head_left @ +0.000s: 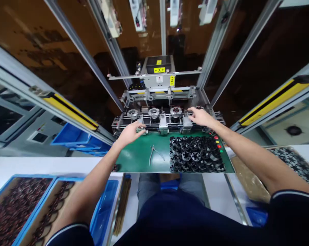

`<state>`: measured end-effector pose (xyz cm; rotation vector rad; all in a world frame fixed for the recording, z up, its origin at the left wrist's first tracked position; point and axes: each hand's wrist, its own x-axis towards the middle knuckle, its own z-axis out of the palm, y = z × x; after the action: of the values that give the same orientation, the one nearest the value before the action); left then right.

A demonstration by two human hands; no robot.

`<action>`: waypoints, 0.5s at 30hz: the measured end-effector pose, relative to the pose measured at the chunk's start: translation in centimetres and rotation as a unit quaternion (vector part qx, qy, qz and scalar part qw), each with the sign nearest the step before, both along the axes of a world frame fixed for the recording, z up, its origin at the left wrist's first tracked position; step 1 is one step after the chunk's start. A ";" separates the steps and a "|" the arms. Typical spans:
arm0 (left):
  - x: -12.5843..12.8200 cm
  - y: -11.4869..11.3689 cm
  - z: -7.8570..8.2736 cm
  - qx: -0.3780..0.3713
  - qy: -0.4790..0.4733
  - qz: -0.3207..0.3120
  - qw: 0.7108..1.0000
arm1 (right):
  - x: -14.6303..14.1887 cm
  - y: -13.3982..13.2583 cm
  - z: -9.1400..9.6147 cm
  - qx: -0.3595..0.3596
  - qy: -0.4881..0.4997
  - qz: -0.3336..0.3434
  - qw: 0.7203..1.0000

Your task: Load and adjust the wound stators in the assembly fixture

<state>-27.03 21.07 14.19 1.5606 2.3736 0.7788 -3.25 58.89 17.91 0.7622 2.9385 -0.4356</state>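
Both arms reach forward over the green worktop [141, 157] to the fixture rail [167, 123] that runs along its far edge. The left hand [130, 132] rests at the rail's left end, fingers curled loosely around a small clamp block [141, 130] there; whether it truly grips the block cannot be told. The right hand [201, 116] hovers at the rail's right end with its fingers spread and open, palm down, holding nothing that shows. Between the two hands three round parts sit in a row on the rail: a bare metal ring [132, 113] at the left, another ring [154, 112] in the middle, and a wound stator [176, 111] with reddish wire at the right, nearest the right hand.

On the worktop's right half lies a dense heap of black plastic cores [195, 153], reaching to the near edge. Small pliers [152, 153] lie near the middle, just left of the heap. Red and green buttons [218, 143] sit at the right edge. Blue trays [21, 201] of copper-wound parts stand at the lower left, beyond the worktop.
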 end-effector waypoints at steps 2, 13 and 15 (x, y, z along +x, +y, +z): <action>0.1 7.8 0.2 -0.023 0.020 -0.034 0.999 | -0.2 3.9 0.2 0.070 -0.035 -0.062 0.995; 3.5 29.1 -0.6 -0.245 0.098 0.078 0.961 | -3.3 10.0 -0.6 -0.064 -0.239 -0.060 0.967; 3.9 29.6 -0.5 -0.259 0.132 0.076 0.954 | -3.8 10.2 -0.6 -0.083 -0.280 -0.054 0.955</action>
<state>-23.09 50.67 13.67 1.3315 2.6132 -0.0569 -7.04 69.13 17.36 0.8567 2.3136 -0.3884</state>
